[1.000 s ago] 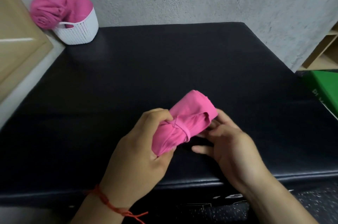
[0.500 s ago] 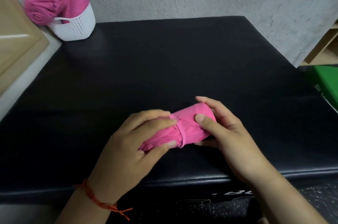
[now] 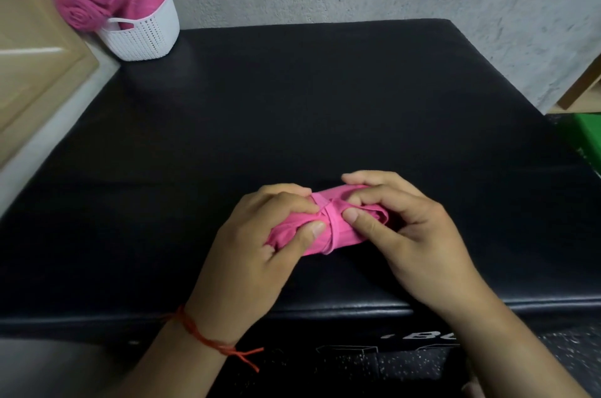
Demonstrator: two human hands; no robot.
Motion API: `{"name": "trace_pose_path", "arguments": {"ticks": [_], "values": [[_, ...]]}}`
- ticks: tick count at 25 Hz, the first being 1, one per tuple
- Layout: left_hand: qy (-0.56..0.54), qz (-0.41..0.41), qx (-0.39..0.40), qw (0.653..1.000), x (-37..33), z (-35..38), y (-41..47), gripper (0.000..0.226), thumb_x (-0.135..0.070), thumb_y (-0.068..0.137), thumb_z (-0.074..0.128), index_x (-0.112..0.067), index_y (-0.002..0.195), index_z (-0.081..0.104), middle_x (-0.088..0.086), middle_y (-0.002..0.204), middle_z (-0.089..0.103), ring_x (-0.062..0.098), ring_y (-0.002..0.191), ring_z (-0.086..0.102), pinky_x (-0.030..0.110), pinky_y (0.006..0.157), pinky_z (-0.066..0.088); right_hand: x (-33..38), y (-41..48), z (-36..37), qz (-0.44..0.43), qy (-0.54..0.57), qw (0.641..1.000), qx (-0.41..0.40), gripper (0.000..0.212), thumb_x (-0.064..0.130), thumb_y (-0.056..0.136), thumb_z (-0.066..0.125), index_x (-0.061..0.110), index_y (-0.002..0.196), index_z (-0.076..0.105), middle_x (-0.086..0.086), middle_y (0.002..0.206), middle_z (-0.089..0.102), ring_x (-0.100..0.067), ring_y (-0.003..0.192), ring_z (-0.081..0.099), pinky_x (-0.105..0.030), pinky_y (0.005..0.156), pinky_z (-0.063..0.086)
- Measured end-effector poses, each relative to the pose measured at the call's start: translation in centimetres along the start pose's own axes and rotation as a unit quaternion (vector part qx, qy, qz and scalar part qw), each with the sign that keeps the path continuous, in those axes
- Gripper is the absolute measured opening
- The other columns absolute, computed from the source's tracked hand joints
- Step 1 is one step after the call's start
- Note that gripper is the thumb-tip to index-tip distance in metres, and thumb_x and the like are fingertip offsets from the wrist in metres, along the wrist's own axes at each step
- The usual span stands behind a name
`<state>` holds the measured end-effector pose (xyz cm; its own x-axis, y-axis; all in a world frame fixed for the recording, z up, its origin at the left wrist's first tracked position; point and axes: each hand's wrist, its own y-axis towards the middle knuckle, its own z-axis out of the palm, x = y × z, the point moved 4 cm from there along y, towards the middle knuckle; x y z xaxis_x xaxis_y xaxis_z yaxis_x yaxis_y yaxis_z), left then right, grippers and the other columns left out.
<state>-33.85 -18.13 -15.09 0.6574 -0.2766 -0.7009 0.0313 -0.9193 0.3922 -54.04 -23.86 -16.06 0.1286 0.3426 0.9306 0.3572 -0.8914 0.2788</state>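
A pink cloth roll [image 3: 328, 228], bound round its middle by a strip of the same cloth, lies near the front of the black padded surface [image 3: 309, 111]. My left hand [image 3: 257, 254] grips its left end, thumb on the front, fingers curled over the top. My right hand [image 3: 403, 235] holds the right end, thumb pressed beside the strip and fingers wrapped over the roll. Both ends of the roll are hidden under my fingers.
A white perforated basket [image 3: 143, 36] with several rolled pink cloths [image 3: 87, 4] stands at the far left corner against the grey wall. A wooden panel [image 3: 29, 66] runs along the left. A green box [image 3: 588, 137] sits off the right edge.
The roll came down from a tilted, lifted pose to lie level on the surface. My right hand closed over its right end, and both hands drew in around the strip.
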Motion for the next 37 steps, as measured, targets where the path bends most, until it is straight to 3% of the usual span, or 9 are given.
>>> {"name": "trace_pose_path", "arguments": {"ticks": [7,11,15,19,25,29,33,35,37], "values": [[-0.144,-0.045,0.029,0.988,1.0,-0.3,0.1,0.011,-0.019,0.092,0.072,-0.021,0.101,0.078,-0.003,0.124,0.067,0.021,0.123,0.063,0.016,0.097,0.047,0.0,-0.1,-0.3,-0.041,0.002,0.996,0.08,0.017,0.007,0.097,0.07,0.015,0.107,0.081,0.004,0.134,0.07,-0.019,0.138,0.058,-0.03,0.119,0.041],[-0.145,-0.042,0.031,0.988,1.0,-0.2,0.3,0.011,-0.021,0.093,0.071,-0.022,0.102,0.078,-0.005,0.124,0.066,0.022,0.126,0.061,0.019,0.102,0.046,-0.1,-0.2,0.4,-0.059,-0.04,0.995,0.068,0.024,0.001,0.098,0.07,0.019,0.113,0.078,0.003,0.133,0.067,-0.025,0.135,0.058,-0.031,0.114,0.044],[-0.132,-0.029,0.037,0.99,1.1,-0.3,0.2,0.011,-0.02,0.095,0.07,-0.022,0.104,0.077,-0.007,0.124,0.065,0.021,0.127,0.06,0.02,0.103,0.045,-0.2,-0.2,0.6,-0.034,0.021,0.999,0.036,0.018,0.01,0.092,0.078,0.018,0.107,0.083,0.002,0.129,0.071,-0.021,0.132,0.062,-0.028,0.112,0.047],[-0.17,-0.057,0.064,0.982,1.6,-0.6,0.3,0.014,-0.019,0.092,0.072,-0.022,0.104,0.079,-0.007,0.128,0.065,0.016,0.129,0.06,0.02,0.104,0.047,-0.7,-0.2,-0.2,-0.02,0.034,0.994,0.103,0.017,0.01,0.092,0.076,0.018,0.105,0.084,0.003,0.132,0.071,-0.019,0.142,0.055,-0.036,0.12,0.041],[-0.135,-0.063,0.138,0.979,2.2,-1.4,-0.3,0.054,-0.019,0.078,0.089,-0.033,0.126,0.069,-0.008,0.146,0.054,0.016,0.139,0.052,0.02,0.105,0.048,-0.4,-0.2,-0.5,-0.02,-0.007,0.988,0.152,0.039,0.01,0.079,0.09,0.022,0.114,0.079,0.005,0.148,0.058,-0.02,0.143,0.053,-0.025,0.112,0.046],[-0.152,-0.099,0.081,0.98,2.6,-2.1,-0.1,0.063,-0.019,0.077,0.09,-0.033,0.131,0.062,-0.012,0.136,0.062,0.014,0.128,0.061,0.026,0.101,0.052,-0.8,-0.1,-0.8,-0.022,0.014,0.994,0.109,0.043,0.01,0.08,0.089,0.021,0.12,0.077,0.002,0.142,0.062,-0.024,0.139,0.056,-0.027,0.112,0.046],[-0.236,-0.096,0.004,0.967,1.3,-1.2,-0.6,0.051,-0.017,0.08,0.087,-0.021,0.126,0.064,-0.003,0.124,0.071,0.018,0.116,0.069,0.022,0.094,0.053,-0.7,-0.5,-0.7,0.018,0.091,0.996,0.015,0.034,0.02,0.086,0.078,0.022,0.12,0.074,0.001,0.125,0.072,-0.022,0.112,0.07,-0.031,0.095,0.057],[-0.25,-0.099,-0.053,0.962,1.0,-0.7,-0.7,0.038,-0.023,0.081,0.088,-0.022,0.114,0.07,-0.001,0.12,0.073,0.019,0.114,0.07,0.027,0.095,0.055,-0.7,-0.8,-0.3,0.044,0.124,0.991,-0.001,0.029,0.024,0.086,0.077,0.025,0.115,0.076,0.001,0.122,0.071,-0.034,0.097,0.072,-0.041,0.076,0.064],[-0.275,-0.102,-0.097,0.951,1.4,-0.7,-0.6,0.02,-0.034,0.083,0.083,-0.028,0.101,0.075,0.0,0.115,0.073,0.022,0.114,0.069,0.036,0.099,0.054,-0.9,-0.9,-0.1,0.066,0.157,0.985,-0.009,0.027,0.022,0.084,0.077,0.024,0.111,0.079,0.002,0.127,0.07,-0.036,0.098,0.072,-0.044,0.063,0.065]]}}
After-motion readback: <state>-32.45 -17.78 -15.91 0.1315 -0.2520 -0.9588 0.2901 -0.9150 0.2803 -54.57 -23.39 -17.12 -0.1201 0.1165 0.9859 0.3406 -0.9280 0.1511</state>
